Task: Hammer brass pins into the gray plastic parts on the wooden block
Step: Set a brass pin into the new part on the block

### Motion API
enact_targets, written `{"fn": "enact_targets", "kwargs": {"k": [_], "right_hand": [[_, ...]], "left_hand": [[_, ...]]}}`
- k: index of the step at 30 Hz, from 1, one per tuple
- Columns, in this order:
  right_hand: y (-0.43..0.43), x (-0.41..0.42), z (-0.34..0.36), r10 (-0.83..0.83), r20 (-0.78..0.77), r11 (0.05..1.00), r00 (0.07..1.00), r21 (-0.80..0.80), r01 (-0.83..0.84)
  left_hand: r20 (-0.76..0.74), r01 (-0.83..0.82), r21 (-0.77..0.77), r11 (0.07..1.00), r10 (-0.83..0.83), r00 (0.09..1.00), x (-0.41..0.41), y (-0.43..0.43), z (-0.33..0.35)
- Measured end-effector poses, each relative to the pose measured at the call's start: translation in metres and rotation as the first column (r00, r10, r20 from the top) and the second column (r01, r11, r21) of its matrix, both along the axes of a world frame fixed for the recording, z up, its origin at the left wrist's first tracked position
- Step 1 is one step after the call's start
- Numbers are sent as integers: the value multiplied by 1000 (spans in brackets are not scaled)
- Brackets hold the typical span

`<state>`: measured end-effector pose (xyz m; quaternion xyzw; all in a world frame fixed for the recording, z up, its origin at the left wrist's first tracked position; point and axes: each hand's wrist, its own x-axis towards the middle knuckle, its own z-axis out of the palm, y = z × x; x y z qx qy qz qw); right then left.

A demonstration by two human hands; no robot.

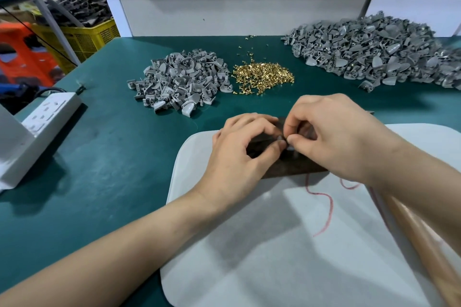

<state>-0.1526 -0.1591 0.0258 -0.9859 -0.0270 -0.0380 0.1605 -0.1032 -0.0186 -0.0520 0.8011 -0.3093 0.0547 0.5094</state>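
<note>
A dark wooden block (294,169) lies on a white board (249,244), mostly covered by both hands. My left hand (239,154) has its fingers curled over the block, and thumb and forefinger pinch a small gray plastic part (289,150) standing on it. My right hand (334,137) meets it from the right. Its thumb and forefinger pinch something tiny just above that part, apparently a brass pin, almost wholly hidden. A heap of brass pins (263,77) lies behind, between a small pile of gray parts (182,82) and a large pile of gray parts (379,50).
A wooden handle (419,237) lies along the board's right side under my right forearm. A red line (329,209) is drawn on the board. At the left stand a white power strip (52,112) and a white bracket (15,147). The table is covered by a green mat (112,157).
</note>
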Motion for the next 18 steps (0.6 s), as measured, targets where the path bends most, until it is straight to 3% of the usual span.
{"fn": "enact_targets", "kwargs": {"k": [4,11,14,18], "right_hand": [[-2,6,4,22,-39,1000,999,11,-21],[-9,3,-6,42,75,992,996,113,-51],[-16,6,-10,25,38,957,999,289,-35],[-26,4,-15,54,-29,837,998,546,-29]], "left_hand": [[-7,-6,0,1000,6,1000,0,0,0],[-5,6,-11,1000,-6,1000,-1,1,1],[-2,-5,-18,1000,5,1000,-1,1,2],[-5,-15,-26,1000,15,1000,-2,1,1]]}}
